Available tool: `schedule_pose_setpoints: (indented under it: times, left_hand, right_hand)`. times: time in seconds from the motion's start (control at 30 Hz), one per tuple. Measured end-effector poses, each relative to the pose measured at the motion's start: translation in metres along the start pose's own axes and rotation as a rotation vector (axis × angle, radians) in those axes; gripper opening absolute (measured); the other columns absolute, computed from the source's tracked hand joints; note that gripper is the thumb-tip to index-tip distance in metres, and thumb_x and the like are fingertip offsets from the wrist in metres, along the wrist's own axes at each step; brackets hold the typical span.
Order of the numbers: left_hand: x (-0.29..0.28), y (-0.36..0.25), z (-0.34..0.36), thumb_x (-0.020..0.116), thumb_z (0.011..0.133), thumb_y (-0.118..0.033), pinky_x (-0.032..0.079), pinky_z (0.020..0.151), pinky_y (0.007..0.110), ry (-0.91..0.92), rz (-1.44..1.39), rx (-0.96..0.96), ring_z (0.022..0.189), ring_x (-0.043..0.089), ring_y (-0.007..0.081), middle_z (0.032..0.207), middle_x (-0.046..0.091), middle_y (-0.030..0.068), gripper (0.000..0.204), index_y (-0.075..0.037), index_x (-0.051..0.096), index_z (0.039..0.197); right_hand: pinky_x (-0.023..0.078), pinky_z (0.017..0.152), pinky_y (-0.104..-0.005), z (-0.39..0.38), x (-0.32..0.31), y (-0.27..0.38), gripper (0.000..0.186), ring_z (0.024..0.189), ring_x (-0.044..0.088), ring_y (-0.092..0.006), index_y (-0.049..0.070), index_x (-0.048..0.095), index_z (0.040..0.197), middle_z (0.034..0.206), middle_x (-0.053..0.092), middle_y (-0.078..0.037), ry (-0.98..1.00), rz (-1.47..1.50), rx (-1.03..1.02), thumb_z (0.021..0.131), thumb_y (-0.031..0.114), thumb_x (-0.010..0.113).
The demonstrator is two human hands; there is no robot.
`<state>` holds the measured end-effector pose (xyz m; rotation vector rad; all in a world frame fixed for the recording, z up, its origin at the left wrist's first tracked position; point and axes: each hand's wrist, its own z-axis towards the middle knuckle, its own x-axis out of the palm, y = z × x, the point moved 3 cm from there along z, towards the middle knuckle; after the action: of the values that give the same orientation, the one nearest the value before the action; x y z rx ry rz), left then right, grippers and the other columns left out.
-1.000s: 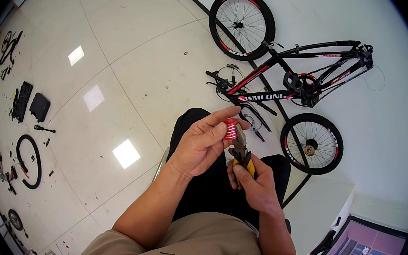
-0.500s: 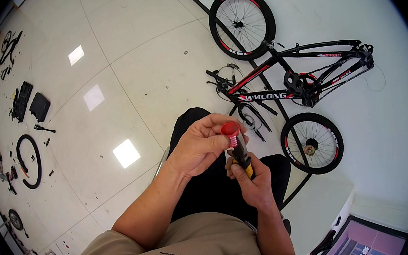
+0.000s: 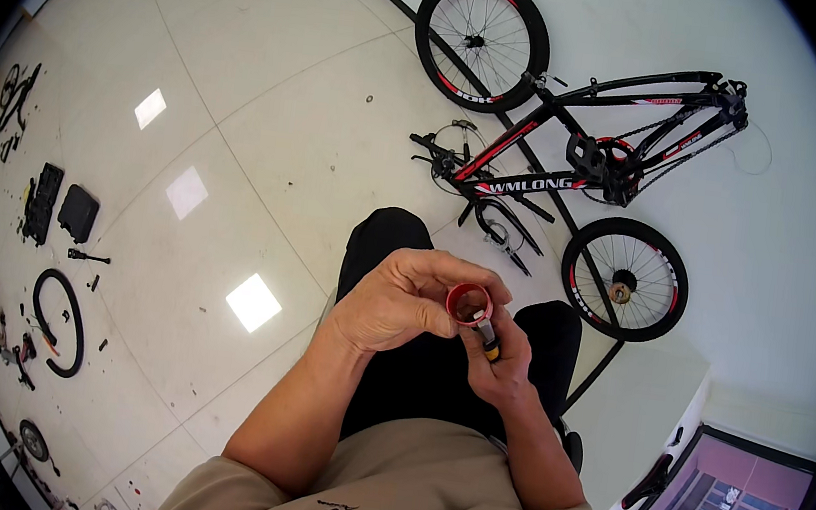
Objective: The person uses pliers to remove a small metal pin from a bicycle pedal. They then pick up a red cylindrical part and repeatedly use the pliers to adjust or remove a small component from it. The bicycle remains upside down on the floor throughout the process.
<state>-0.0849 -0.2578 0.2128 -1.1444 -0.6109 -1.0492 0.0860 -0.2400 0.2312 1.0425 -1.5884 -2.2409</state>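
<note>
In front of my lap, my left hand (image 3: 390, 303) is curled round a red cup-like part (image 3: 471, 288), thumb on its near side and fingers over the far side. Its round open mouth faces up. My right hand (image 3: 506, 365) grips a tool with a black-and-yellow handle (image 3: 489, 346) just right of the red part. The tool's metal front end meets or overlaps the lower right of the red rim; whether it reaches inside, I cannot tell. My fingers hide most of the tool and the outside of the red part.
A black-and-red bicycle frame (image 3: 527, 182) lies ahead right, between two detached wheels (image 3: 625, 280). Handlebar and cable parts lie beside it. On the left floor are a tyre (image 3: 58, 321), a black case (image 3: 79, 212) and several loose parts.
The red part has moved slightly down and right, and its mouth now faces up more directly. My right hand and the tool have shifted closer beneath it. My left fingers reach further over it.
</note>
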Motion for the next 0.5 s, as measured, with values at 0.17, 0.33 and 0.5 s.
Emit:
schedule_pose_setpoints:
  times: [0.17, 0.33, 0.5]
  left_hand:
    - [0.0030, 0.0001, 0.0007, 0.085, 0.076, -0.007, 0.053, 0.092, 0.042, 0.034, -0.013, -0.006, 0.107, 0.067, 0.0321, 0.113, 0.070, 0.0227, 0.055, -0.006, 0.069, 0.128]
    - [0.0054, 0.0013, 0.0020, 0.088, 0.072, -0.009, 0.053, 0.090, 0.039, 0.006, -0.046, 0.009, 0.104, 0.068, 0.0309, 0.111, 0.071, 0.0218, 0.058, -0.007, 0.071, 0.127]
    - [0.0064, 0.0011, 0.0031, 0.088, 0.072, -0.011, 0.053, 0.088, 0.038, 0.013, -0.060, 0.010, 0.100, 0.068, 0.0287, 0.109, 0.071, 0.0206, 0.058, -0.007, 0.071, 0.127]
  right_hand:
    - [0.050, 0.075, -0.0274, -0.0033, 0.0028, -0.0019, 0.031, 0.083, 0.060, -0.0185, -0.001, 0.059, 0.117, 0.100, 0.062, -0.009, -0.016, 0.001, -0.012, 0.088, -0.008, 0.065]
    - [0.051, 0.077, -0.0279, -0.0037, 0.0039, -0.0022, 0.033, 0.084, 0.062, -0.0204, -0.001, 0.059, 0.116, 0.103, 0.062, -0.011, -0.030, -0.029, -0.074, 0.085, -0.010, 0.065]
    - [0.051, 0.078, -0.0281, -0.0031, 0.0041, -0.0031, 0.034, 0.084, 0.063, -0.0220, -0.001, 0.060, 0.116, 0.103, 0.062, -0.012, -0.020, -0.038, -0.058, 0.084, -0.010, 0.066]
